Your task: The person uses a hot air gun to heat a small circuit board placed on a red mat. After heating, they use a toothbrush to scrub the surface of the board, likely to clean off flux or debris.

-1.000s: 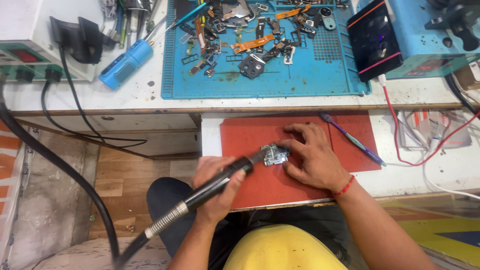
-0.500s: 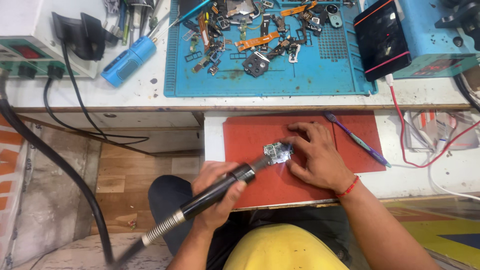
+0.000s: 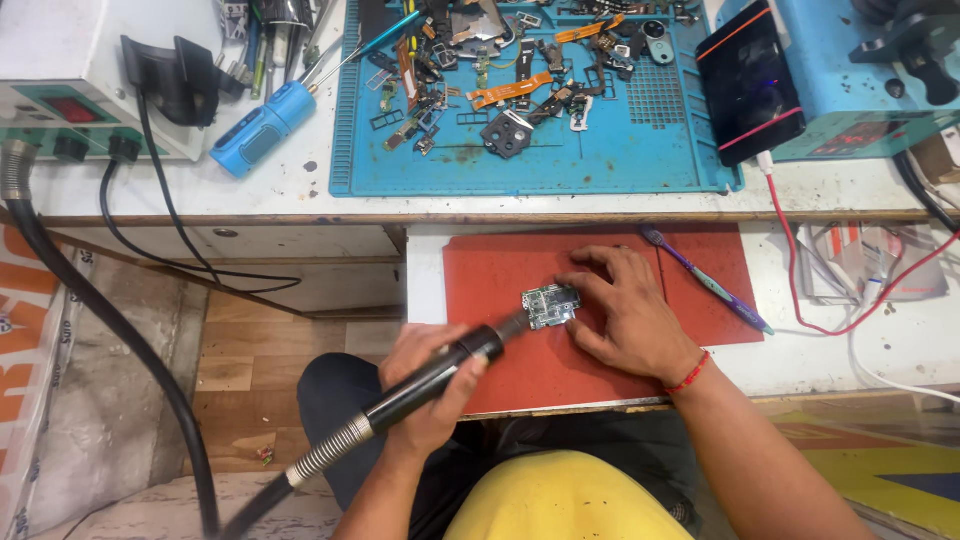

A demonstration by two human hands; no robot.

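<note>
Not much changed vs b4 imo: my left hand (image 3: 425,385) still grips the hot-air wand (image 3: 430,372), nozzle at the circuit board (image 3: 549,305); right hand (image 3: 628,318) open, fingers pinning it on the red mat (image 3: 490,280).

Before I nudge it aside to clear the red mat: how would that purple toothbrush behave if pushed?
The toothbrush looks thin and plastic, so probably light and stiff. It lies flat across the red mat edge onto the white shelf, so it would likely slide or pivot rather than roll far. The right hand sits close by, so it might bump it.
</note>
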